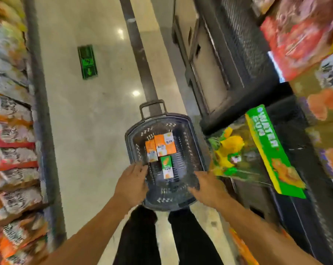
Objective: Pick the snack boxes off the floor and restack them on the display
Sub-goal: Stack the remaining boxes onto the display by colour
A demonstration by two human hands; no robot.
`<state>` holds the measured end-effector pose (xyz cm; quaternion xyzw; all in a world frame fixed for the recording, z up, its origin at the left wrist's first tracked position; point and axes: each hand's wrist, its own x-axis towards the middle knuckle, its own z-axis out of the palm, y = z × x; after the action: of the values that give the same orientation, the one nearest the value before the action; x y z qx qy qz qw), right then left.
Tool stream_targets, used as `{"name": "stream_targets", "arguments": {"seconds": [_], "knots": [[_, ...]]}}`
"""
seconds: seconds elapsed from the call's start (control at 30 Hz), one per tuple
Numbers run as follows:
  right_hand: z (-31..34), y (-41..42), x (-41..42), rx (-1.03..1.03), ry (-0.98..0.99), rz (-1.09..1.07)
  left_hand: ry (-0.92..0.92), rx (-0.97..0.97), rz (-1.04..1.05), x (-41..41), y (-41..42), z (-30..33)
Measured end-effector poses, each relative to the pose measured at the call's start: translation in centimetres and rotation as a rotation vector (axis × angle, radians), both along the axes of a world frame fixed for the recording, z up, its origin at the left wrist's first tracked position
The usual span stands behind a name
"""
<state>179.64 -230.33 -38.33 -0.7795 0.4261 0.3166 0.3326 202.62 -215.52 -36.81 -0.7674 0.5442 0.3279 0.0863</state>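
Three snack boxes are lying flat in the bottom of a dark basket [192, 142] standing on the floor just ahead of the person's feet: two orange boxes [162, 145] touching side by side at the far end, and a green box [167, 166] just nearer, touching them. The left hand [132, 185] is gripping the basket's near left rim, fingers curled over the edge; the right hand [207, 187] is resting on the near right rim, though blur is hiding whether it is actually clamped. The hands are sitting well apart, neither holding a box. To the right the display [265, 150] of green and yellow packs is waiting. Judging by this, the picking-up step is beginning; next, one hand is needing to reach inside for a box.
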Motion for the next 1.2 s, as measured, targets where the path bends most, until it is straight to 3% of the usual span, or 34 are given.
{"name": "stream_targets", "arguments": {"seconds": [0.1, 0.3, 0.43, 0.57, 0.67, 0.8, 1.0, 1.2], "knots": [[-9.0, -0.1, 1.0, -0.012, 0.065, 0.037, -0.032, 0.149, -0.081, -0.3, -3.0, -10.5], [-27.5, 1.0, 4.0, 0.098, 0.176, -0.023, -0.095, 0.246, -0.203, 0.6, -6.2, -29.0], [-39.6, 2.5, 7.4, 0.201, 0.144, -0.345, -0.074, 0.260, -0.284, 0.6, -6.0, -37.7], [-48.0, 4.9, 10.0, 0.132, 0.053, -0.519, 0.039, 0.186, -0.103, 0.8, -4.9, -42.6], [-49.6, 6.0, 10.3, 0.068, -0.009, -0.583, 0.129, 0.112, 0.063, 1.0, -3.8, -43.5], [-47.9, 6.2, 8.0, 0.132, 0.026, -0.597, 0.167, 0.059, 0.307, 1.9, -4.7, -43.6], [-46.0, 5.3, 4.8, 0.146, 0.077, -0.627, 0.225, 0.095, 0.901, 3.0, -9.5, -47.8], [-47.9, 5.4, 4.0, 0.170, 0.053, -0.713, 0.198, 0.043, 1.130, 1.9, -10.1, -51.7]]}}
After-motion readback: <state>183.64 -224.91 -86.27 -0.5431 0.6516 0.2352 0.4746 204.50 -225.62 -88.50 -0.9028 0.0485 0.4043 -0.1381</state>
